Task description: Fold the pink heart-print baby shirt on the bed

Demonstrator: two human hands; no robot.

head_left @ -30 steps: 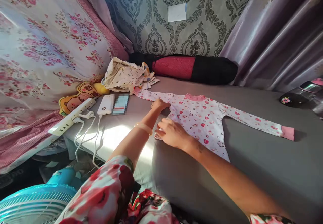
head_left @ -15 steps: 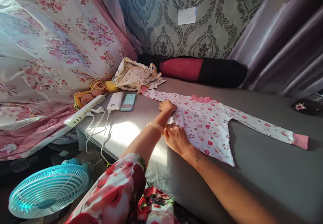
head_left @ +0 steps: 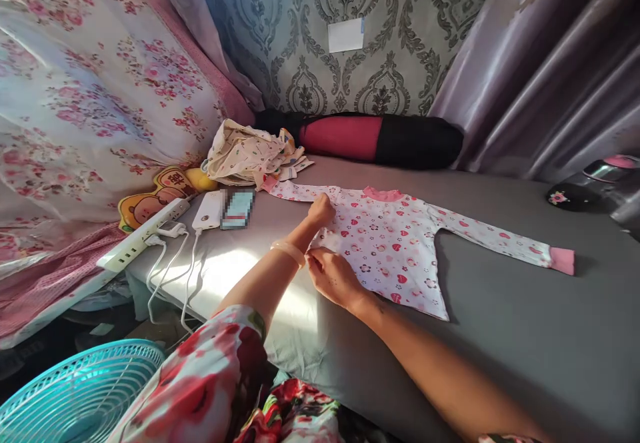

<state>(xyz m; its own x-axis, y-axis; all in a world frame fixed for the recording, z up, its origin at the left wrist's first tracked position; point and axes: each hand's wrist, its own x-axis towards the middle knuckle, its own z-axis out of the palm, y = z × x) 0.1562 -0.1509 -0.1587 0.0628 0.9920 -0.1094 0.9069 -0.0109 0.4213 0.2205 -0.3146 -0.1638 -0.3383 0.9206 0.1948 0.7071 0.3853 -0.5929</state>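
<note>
The left hand (head_left: 323, 208) and right hand (head_left: 336, 278) both curl at one shirt (head_left: 387, 243); whether either grips, I can't tell. Nearby: one bottle (head_left: 575, 193), one fan (head_left: 75, 390).

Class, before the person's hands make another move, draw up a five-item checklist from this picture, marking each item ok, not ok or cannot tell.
1. Shirt spread on the grey sheet: ok, with both sleeves stretched out sideways.
2. Sleeve on the picture's left well clear of the cream cloth pile: not ok, its pink cuff appears to meet the pile.
3. Left hand at the shirt: ok, it is at the side edge, below that sleeve.
4. Right hand gripping fabric: cannot tell, the hand itself hides any grip.
5. Power strip apart from the shirt: ok, bare sheet shows between them.
</note>
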